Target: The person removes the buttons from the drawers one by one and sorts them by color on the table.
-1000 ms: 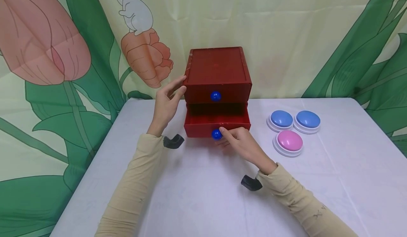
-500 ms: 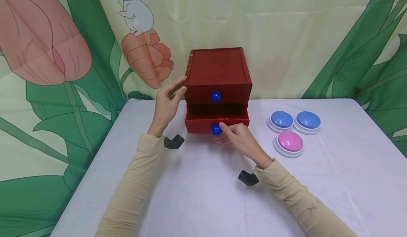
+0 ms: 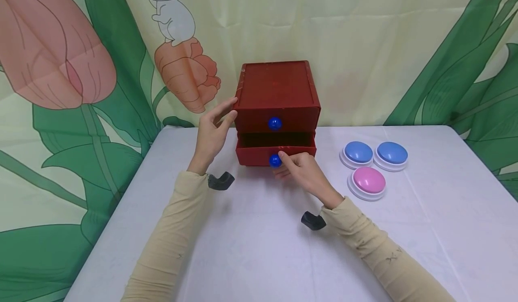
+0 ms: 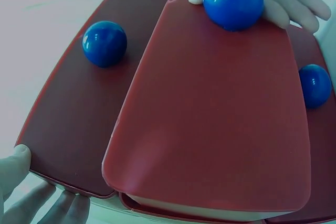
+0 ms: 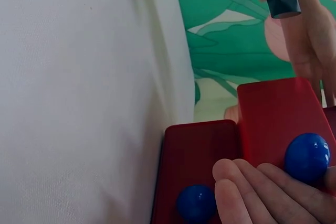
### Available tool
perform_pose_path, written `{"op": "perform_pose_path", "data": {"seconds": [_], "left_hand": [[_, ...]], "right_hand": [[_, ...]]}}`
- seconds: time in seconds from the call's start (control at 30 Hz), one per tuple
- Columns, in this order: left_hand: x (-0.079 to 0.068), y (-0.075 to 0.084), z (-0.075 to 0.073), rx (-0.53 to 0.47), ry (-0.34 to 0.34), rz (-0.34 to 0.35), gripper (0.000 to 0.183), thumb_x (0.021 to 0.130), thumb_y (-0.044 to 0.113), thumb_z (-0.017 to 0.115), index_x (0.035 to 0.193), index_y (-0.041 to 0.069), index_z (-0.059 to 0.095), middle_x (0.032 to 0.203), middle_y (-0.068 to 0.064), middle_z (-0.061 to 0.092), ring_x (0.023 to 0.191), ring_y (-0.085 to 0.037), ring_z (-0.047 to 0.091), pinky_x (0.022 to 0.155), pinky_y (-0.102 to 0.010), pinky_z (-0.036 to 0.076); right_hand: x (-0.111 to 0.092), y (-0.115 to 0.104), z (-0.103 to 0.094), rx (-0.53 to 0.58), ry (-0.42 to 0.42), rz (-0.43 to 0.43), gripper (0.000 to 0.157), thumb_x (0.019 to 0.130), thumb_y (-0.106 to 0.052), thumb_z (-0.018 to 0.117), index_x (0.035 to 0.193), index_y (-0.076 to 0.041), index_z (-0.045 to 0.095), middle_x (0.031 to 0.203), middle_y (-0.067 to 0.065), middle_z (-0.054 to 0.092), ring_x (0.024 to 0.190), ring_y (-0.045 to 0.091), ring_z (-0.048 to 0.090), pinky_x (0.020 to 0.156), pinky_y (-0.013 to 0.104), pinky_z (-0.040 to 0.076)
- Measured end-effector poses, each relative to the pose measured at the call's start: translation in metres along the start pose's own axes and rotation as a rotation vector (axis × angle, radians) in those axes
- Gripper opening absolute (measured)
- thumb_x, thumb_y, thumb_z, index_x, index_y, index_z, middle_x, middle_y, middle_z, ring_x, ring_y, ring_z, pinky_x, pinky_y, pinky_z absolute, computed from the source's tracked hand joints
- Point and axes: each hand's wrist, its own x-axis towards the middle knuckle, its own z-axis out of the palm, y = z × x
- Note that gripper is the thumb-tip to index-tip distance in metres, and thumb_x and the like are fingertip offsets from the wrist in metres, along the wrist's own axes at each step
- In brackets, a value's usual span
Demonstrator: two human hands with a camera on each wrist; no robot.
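A red drawer cabinet (image 3: 277,86) stands at the back of the table, its middle drawer (image 3: 256,157) partly pulled out. The right hand (image 3: 305,171) pinches that drawer's round blue knob (image 3: 275,160), with the thumb on one side and the fingers on the other. At the cabinet's left side, the left hand (image 3: 212,133) rests with straight fingers, its thumb by the top drawer's front corner. The top drawer, with its blue knob (image 3: 274,123), is closed. A lower drawer's knob (image 4: 315,86) appears in the left wrist view; the pulled-out drawer hides it from the head camera.
Right of the cabinet sit two blue push buttons (image 3: 358,151) and a pink one (image 3: 369,179) on white bases. A white cloth covers the table (image 3: 251,248). Behind it hangs a printed curtain (image 3: 348,59). Black mounts (image 3: 221,181) protrude at both wrists.
The middle drawer has slid further into the cabinet, and the right hand has moved forward along with its knob. The left hand has stayed in place on the cabinet's side.
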Motion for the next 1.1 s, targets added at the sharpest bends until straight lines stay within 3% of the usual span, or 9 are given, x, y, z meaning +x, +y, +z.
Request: {"op": "perform_pose_path", "data": {"seconds": [0.13, 0.33, 0.5, 0.73, 1.1], "left_hand": [[0.000, 0.000, 0.000, -0.001, 0.000, -0.003, 0.041, 0.099, 0.019, 0.061, 0.139, 0.015, 0.059, 0.143, -0.002, 0.058, 0.130, -0.015, 0.055, 0.106, -0.038, 0.048], [-0.001, 0.000, -0.001, 0.001, 0.006, -0.009, 0.041, 0.099, 0.020, 0.061, 0.139, 0.016, 0.059, 0.142, -0.001, 0.058, 0.130, -0.015, 0.055, 0.106, -0.038, 0.048], [0.000, 0.000, 0.000, 0.003, 0.002, -0.008, 0.041, 0.099, 0.020, 0.062, 0.140, 0.016, 0.059, 0.143, -0.001, 0.058, 0.131, -0.015, 0.055, 0.106, -0.038, 0.048], [0.001, -0.001, 0.001, 0.005, 0.004, 0.001, 0.041, 0.099, 0.019, 0.062, 0.139, 0.015, 0.059, 0.143, -0.001, 0.058, 0.130, -0.014, 0.055, 0.106, -0.038, 0.048], [0.000, -0.001, 0.001, -0.003, 0.001, 0.012, 0.041, 0.099, 0.018, 0.061, 0.139, 0.013, 0.059, 0.143, -0.002, 0.057, 0.131, -0.015, 0.055, 0.105, -0.039, 0.049]], "right_hand": [[0.003, 0.001, -0.001, -0.001, 0.004, -0.001, 0.053, 0.105, -0.040, 0.047, 0.105, 0.005, 0.074, 0.091, 0.015, 0.076, 0.082, 0.032, 0.075, 0.085, 0.046, 0.059], [0.009, 0.001, -0.001, -0.017, 0.021, 0.004, 0.054, 0.105, -0.041, 0.045, 0.100, 0.003, 0.076, 0.088, 0.014, 0.077, 0.080, 0.032, 0.075, 0.079, 0.038, 0.061], [0.013, 0.002, -0.002, -0.012, 0.034, -0.008, 0.054, 0.106, -0.038, 0.045, 0.100, 0.006, 0.075, 0.086, 0.016, 0.076, 0.078, 0.032, 0.075, 0.076, 0.038, 0.061], [0.020, 0.002, -0.005, 0.010, 0.035, 0.028, 0.053, 0.106, -0.038, 0.045, 0.102, 0.006, 0.075, 0.090, 0.018, 0.076, 0.081, 0.034, 0.075, 0.077, 0.037, 0.061], [0.028, 0.004, -0.005, 0.017, 0.045, 0.009, 0.054, 0.107, -0.036, 0.044, 0.102, 0.009, 0.073, 0.090, 0.021, 0.075, 0.083, 0.038, 0.074, 0.078, 0.045, 0.060]]}}
